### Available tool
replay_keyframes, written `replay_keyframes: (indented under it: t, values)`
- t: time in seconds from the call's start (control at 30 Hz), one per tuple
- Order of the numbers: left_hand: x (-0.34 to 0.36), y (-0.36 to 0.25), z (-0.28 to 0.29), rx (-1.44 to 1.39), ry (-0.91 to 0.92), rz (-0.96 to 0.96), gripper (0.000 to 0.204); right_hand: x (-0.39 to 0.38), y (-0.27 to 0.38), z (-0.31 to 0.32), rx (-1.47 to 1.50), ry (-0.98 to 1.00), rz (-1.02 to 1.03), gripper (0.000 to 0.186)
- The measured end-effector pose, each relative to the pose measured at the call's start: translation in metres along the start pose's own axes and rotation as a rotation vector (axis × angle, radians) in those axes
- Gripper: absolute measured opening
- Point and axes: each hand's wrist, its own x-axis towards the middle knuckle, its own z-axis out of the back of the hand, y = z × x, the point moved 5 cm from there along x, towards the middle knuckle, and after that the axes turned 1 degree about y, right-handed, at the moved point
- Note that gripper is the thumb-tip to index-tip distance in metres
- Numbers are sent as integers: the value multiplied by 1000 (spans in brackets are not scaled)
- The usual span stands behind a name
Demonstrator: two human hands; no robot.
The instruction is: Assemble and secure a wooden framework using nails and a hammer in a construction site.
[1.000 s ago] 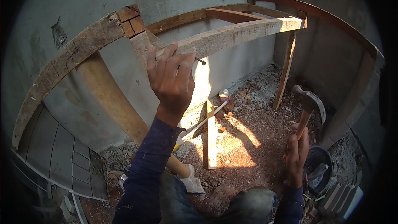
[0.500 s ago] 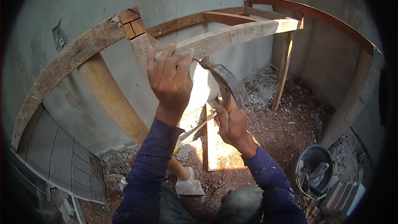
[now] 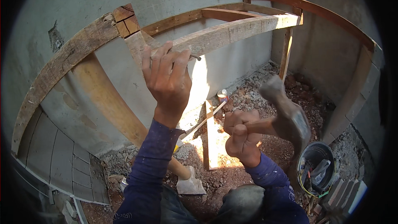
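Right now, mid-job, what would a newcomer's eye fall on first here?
Probably the blurred hammer, right of centre in the right hand, its head clear of the nail. Next, the left hand, raised at the pale wooden beam, with that nail jutting out beside its fingers. Then the sunlit wooden strip, seen between the forearms.

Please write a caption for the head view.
Left hand holds a dark metal nail at a weathered wooden beam; right hand grips a wooden-handled steel hammer.
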Motion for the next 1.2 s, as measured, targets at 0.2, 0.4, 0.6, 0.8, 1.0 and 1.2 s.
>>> replay_keyframes:
  t: [0.2, 0.4, 0.6, 0.8, 1.0, 1.2]
  values:
    - [-3, 7, 3, 11, -7, -13, 26, -5, -28, -8, -385, 141, -296, 19]
    - [-1, 3, 3, 1, -8, -6, 27, -4, 2, 3, -62, 33, 28, 24]
    - [-2, 7, 1, 14, -16, -8, 26, -3, -23, 3, -419, 229, -503, 15]
    - [0, 2, 0, -11, -29, -2, 23, 5, 2, 11, -176, 51, 137, 26]
    - [-3, 4, 0, 6, -23, -4, 23, -8, -16, 17, -370, 58, -264, 26]
    - [-1, 2, 2, 10, -22, -10, 24, 12, -15, 7, -73, -47, -12, 27]
